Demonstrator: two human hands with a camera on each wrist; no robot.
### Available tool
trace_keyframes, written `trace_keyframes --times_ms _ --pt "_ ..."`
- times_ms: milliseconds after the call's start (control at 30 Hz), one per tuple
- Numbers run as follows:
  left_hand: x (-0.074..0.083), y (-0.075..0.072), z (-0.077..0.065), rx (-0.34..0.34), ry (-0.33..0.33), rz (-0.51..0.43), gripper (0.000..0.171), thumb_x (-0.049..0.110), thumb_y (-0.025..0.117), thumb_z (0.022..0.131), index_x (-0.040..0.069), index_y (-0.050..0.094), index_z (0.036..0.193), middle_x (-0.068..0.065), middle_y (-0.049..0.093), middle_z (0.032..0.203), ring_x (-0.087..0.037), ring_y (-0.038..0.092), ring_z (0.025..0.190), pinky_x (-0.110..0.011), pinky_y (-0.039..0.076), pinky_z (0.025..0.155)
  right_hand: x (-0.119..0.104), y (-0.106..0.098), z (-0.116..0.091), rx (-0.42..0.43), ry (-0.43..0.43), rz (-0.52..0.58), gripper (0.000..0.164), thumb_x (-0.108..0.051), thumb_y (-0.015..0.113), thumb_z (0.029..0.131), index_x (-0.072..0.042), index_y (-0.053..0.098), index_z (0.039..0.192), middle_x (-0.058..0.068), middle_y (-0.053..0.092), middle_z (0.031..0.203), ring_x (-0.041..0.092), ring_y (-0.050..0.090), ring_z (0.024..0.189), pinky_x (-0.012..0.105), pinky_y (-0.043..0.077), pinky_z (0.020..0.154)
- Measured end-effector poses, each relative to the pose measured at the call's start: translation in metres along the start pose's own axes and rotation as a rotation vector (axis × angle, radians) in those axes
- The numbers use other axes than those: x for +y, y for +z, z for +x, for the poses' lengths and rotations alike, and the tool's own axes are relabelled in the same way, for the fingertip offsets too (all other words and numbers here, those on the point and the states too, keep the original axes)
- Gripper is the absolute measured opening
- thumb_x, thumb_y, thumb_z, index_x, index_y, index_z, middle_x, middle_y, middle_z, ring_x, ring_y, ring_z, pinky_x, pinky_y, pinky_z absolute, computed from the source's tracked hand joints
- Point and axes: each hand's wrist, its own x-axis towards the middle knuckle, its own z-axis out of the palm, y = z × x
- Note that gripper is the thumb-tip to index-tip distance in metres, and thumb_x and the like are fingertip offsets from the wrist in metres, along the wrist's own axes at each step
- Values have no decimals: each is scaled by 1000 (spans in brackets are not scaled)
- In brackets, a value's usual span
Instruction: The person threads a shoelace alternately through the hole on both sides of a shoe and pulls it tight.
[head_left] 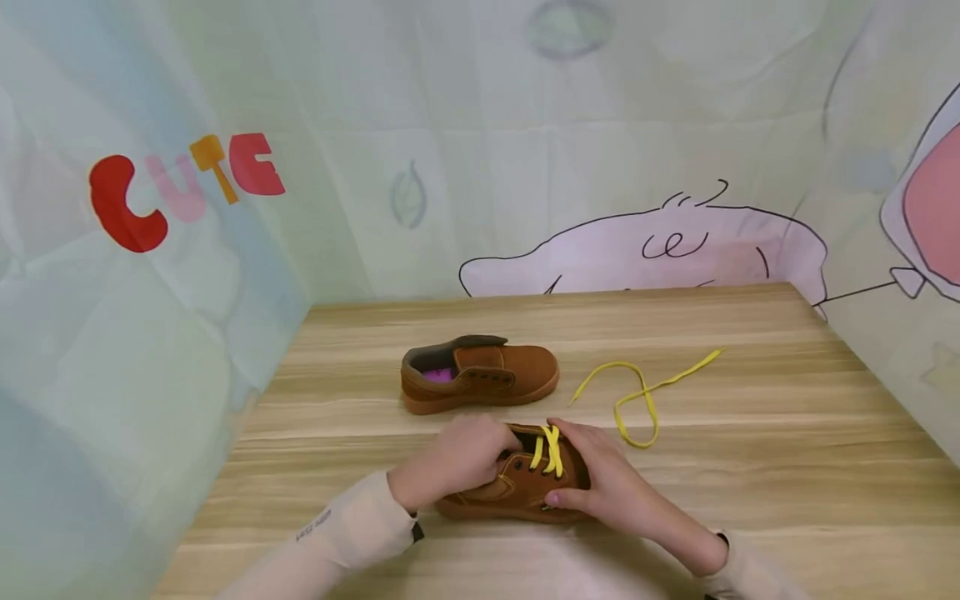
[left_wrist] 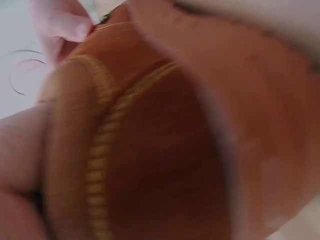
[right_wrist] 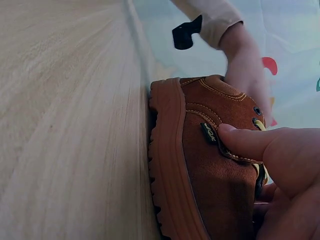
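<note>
Laced shoe (head_left: pixel 517 496) takes fingers of your left hand (head_left: pixel 465 454) inside, their grip unclear; your right hand (head_left: pixel 606 477) clamps its laced end. Behind sits another shoe (head_left: pixel 480 375), purple inside, near a yellow lace (head_left: pixel 647 390).

The near shoe (head_left: pixel 525 493) is brown suede with yellow-orange stitching, a small dark tag (right_wrist: pixel 208 133) on its side, and a thick, ridged brown sole (right_wrist: pixel 172 145). It stands upright, sole down on the worktop (head_left: pixel 337 400), toe to the right in the head view. A flat yellow lace (head_left: pixel 553 454) crosses over the tongue area towards the toe; a dark eyelet (right_wrist: pixel 257 110) nearer the opening is unlaced.
</note>
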Motion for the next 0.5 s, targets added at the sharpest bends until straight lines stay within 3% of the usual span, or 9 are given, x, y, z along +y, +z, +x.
trace_keyframes --times_ms 133,300,433,500 --pt "-7 -1 -3 -15 27 -119 18 2 68 81 20 71 79 9 66 74 -5 57 68 -26 48 60 -2 0 0 8 -5 -1 87 -39 84 76 -13 43 149 7 57 141 33 49 131 57 36 106" --pt "-16 -19 -16 27 -7 -216 18 16 70 79 22 61 65 11 57 66 -3 48 61 -21 39 54 -4 0 1 -8 -6 9 88 -39 83 76 -12 42 149 9 57 142 34 49 131 57 36 106" --pt "-25 -37 -22 26 5 -402 25 17 63 82 21 52 60 11 45 70 -4 42 64 -19 36 58 -3 -2 2 -12 15 11 89 -39 84 75 -12 42 149 10 57 141 34 49 130 57 37 106" --pt "-29 -43 -22 -6 34 -526 28 16 59 89 18 52 62 9 46 70 -5 43 64 -19 37 60 -3 -4 2 -26 28 14 89 -40 84 76 -12 42 149 11 56 142 35 49 131 58 38 106"
